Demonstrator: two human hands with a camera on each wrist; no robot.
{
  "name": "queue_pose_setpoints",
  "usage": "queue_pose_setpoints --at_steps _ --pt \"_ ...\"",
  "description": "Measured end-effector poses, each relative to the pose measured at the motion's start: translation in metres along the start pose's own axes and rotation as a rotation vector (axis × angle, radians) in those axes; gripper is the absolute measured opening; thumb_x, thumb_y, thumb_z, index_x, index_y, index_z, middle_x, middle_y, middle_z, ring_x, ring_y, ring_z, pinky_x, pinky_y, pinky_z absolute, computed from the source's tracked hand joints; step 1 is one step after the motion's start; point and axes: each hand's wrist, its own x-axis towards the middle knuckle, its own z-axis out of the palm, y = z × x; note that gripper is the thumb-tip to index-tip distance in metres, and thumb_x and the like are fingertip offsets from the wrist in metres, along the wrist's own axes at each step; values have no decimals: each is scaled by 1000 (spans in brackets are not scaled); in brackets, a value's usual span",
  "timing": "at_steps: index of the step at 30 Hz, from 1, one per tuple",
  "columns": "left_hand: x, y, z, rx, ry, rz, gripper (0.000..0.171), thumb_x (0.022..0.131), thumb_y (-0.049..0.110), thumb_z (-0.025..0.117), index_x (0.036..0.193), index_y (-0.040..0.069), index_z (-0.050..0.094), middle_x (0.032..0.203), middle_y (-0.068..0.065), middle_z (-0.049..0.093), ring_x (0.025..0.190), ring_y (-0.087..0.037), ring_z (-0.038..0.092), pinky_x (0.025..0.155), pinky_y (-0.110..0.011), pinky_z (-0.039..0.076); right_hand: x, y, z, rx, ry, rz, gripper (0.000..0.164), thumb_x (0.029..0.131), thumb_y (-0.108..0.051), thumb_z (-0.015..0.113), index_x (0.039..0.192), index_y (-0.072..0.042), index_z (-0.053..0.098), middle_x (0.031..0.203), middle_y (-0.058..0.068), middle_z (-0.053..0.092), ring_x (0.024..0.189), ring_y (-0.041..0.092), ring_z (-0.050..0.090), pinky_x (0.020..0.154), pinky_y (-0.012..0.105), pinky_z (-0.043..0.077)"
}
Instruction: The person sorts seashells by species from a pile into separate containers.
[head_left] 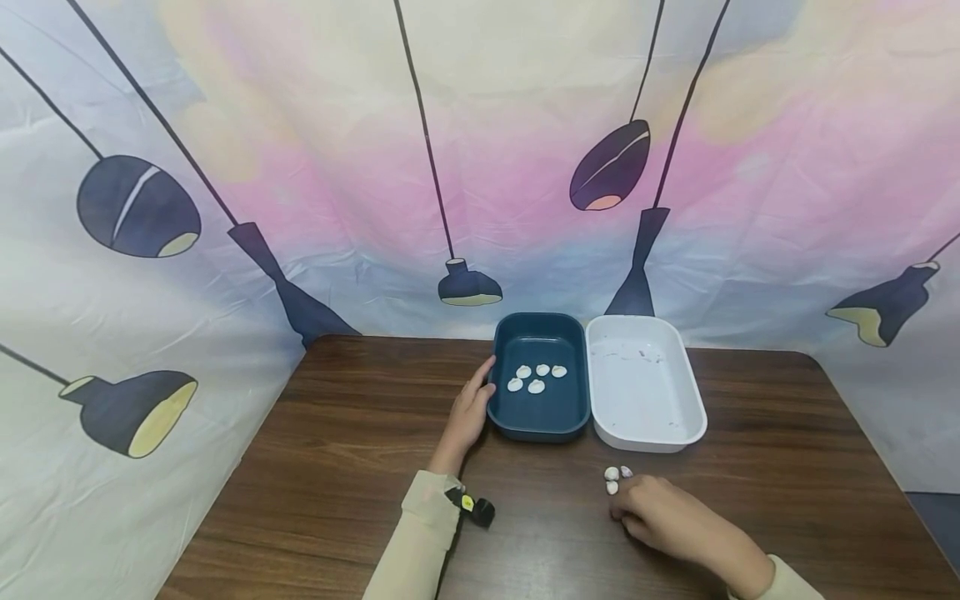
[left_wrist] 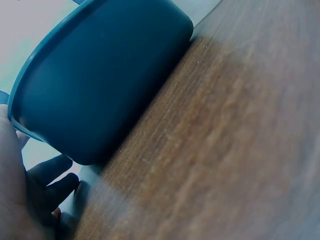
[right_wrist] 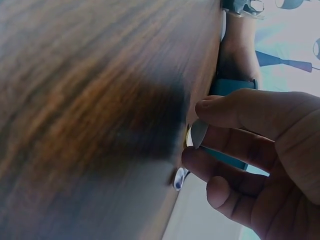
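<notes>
In the head view my left hand [head_left: 468,412] rests against the left side of a dark teal tray [head_left: 540,423], fingers extended along its rim. The left wrist view has the left hand [left_wrist: 30,185] at the end of the teal tray [left_wrist: 100,80]. Several small white shells [head_left: 536,387] lie in that tray. My right hand [head_left: 667,512] is low over the table, beside three small shells [head_left: 612,473]. Seen from the right wrist, the right hand [right_wrist: 250,150] pinches a shell [right_wrist: 199,132] between thumb and fingers; another shell [right_wrist: 178,179] lies just past the fingertips.
A white tray [head_left: 645,433] stands against the right side of the teal one, with small dark marks inside. Both are on a brown wooden table [head_left: 360,417]. A cloth printed with lamps [head_left: 470,287] hangs behind the table and on its left.
</notes>
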Motion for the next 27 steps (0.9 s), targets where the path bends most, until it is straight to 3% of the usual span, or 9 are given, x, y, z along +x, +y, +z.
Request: queue_pose_setpoints --at_steps 15,27 --pt "0 0 1 2 3 -6 54 109 25 42 163 30 43 168 -2 40 155 -31 34 123 -63 26 6 3 -12 -68 92 -93 22 76 7 79 82 -14 78 83 -9 68 78 3 63 66 25 55" --pt "0 -2 0 6 0 17 54 110 24 43 164 29 42 168 -4 39 155 -32 33 123 -62 25 13 10 -25 -118 166 -158 25 73 7 81 80 -16 74 75 -14 58 69 -2 54 60 19 48"
